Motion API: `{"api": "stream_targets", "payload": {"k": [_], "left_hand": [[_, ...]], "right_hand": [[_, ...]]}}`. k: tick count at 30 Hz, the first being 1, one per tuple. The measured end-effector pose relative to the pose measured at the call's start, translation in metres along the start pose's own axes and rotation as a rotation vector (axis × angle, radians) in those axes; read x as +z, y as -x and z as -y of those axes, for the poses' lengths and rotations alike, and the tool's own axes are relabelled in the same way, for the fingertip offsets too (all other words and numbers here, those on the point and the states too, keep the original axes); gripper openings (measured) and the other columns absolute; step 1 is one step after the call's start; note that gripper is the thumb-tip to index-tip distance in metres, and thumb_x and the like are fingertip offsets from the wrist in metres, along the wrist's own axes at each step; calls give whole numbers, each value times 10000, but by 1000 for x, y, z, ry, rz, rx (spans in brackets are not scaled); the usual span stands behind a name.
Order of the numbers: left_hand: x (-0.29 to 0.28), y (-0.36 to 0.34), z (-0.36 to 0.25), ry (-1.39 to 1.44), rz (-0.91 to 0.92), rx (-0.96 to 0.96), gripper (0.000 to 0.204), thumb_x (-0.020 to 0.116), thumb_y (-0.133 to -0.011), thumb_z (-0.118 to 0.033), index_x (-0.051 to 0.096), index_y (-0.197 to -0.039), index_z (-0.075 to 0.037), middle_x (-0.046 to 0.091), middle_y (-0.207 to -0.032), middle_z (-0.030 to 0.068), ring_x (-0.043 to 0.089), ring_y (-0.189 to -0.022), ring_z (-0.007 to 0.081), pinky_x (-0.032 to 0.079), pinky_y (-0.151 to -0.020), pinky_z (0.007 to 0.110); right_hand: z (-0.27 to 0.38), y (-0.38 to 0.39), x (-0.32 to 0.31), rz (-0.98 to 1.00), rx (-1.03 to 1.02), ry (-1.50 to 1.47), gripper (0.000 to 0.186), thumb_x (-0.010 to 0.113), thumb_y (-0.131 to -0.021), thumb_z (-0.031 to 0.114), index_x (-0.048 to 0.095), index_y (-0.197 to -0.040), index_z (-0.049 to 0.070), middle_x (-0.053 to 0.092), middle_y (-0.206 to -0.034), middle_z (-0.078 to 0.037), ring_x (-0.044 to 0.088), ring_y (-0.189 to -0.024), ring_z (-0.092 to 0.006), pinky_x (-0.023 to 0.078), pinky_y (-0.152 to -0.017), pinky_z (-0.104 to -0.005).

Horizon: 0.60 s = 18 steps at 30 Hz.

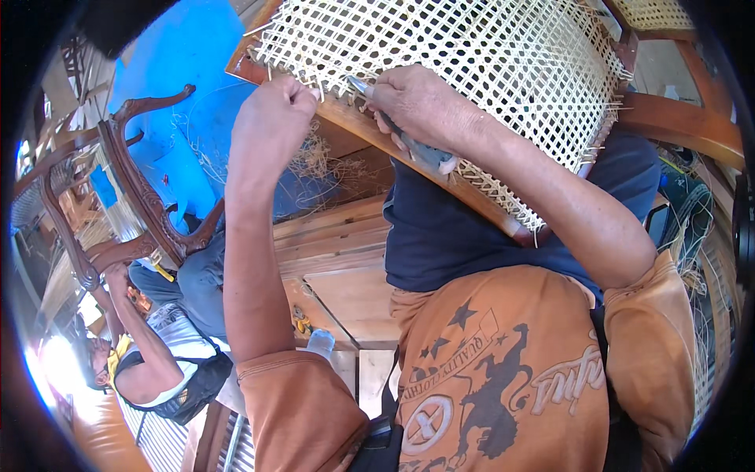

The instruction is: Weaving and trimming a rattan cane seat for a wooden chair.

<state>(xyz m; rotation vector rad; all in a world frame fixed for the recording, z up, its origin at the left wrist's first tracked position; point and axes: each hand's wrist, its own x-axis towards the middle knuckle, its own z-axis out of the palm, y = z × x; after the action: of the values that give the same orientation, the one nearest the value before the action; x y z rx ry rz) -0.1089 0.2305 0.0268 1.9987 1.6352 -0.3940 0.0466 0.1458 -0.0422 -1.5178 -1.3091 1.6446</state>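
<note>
A woven cane panel [472,55] in an open lattice fills a brown wooden frame [370,130], which rests tilted across my lap. My left hand [279,110] is closed at the frame's left edge, pinching a loose cane strand [321,85] between thumb and finger. Over the weave beside it, my right hand [417,102] grips what looks like a pair of pliers [359,85]. Their silver tip points toward my left hand at the cane's edge; the dark grey handle shows under my palm. Short cane ends stick out around the panel's border.
Behind the frame lies a blue sheet [173,55] with a tangle of cane scraps [314,157]. On the left, another person [157,370] sits by a carved wooden chair [130,173]. Wooden planks [346,236] lie below. A curved wooden armrest [684,126] is at the right.
</note>
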Motion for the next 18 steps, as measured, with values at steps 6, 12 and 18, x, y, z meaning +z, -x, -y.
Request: {"api": "stream_targets", "payload": {"k": [6, 12, 18], "left_hand": [[11, 7, -1, -168, -211, 136, 237, 498, -836, -248, 609, -827, -39, 626, -770, 192, 601, -756, 372, 461, -678, 446], [11, -2, 1, -204, -206, 156, 256, 565, -838, -266, 597, -822, -13, 596, -693, 162, 580, -649, 292, 437, -618, 379], [11, -7, 16, 43, -64, 120, 250, 558, -813, -280, 601, -826, -34, 623, -761, 177, 602, -757, 344, 459, -690, 424]], "right_hand": [[-4, 1, 0, -18, -52, -137, 295, 421, -927, 205, 548, -795, -26, 542, -578, -54, 535, -468, -120, 476, -470, -275], [-24, 4, -17, -300, -222, 8, 278, 446, -923, 193, 540, -777, -25, 541, -596, -64, 538, -472, -147, 473, -482, -290], [7, 4, -40, -279, 17, 210, 335, 600, -843, 341, 605, -805, 8, 517, -549, -22, 485, -466, -101, 398, -470, -260]]}}
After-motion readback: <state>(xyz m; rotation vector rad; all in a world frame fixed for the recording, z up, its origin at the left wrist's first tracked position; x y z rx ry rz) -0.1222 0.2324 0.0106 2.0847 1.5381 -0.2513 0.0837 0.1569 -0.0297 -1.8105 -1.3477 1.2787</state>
